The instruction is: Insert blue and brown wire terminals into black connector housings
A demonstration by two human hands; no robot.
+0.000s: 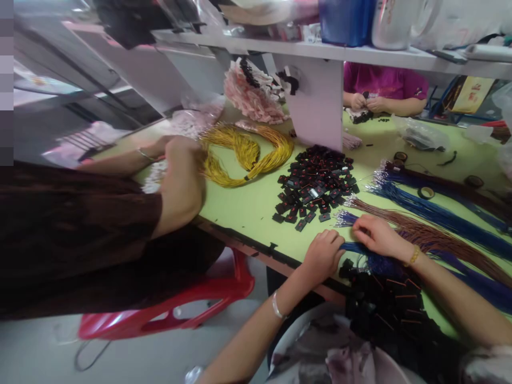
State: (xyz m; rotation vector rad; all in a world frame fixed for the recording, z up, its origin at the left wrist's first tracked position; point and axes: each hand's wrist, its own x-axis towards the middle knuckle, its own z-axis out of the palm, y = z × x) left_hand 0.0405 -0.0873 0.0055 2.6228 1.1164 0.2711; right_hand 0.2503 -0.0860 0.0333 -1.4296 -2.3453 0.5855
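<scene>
My left hand is closed at the table's front edge, its fingertips on the end of a bundle of blue wires. Just to the right, my right hand has its thumb and fingers bent together above those wires; what sits between them is too small to make out. Beside its fingertips are purple wires with bare metal terminals. Brown wires run behind that hand. A heap of small black plastic housings with red marks lies beyond my hands. More black pieces with thin orange-brown lines hang near my lap.
Yellow wire bundles lie left of the heap, near a co-worker's arm. Farther right are dark blue wires and a tape roll. A shelf crosses above, and another person sits opposite. A red stool stands left.
</scene>
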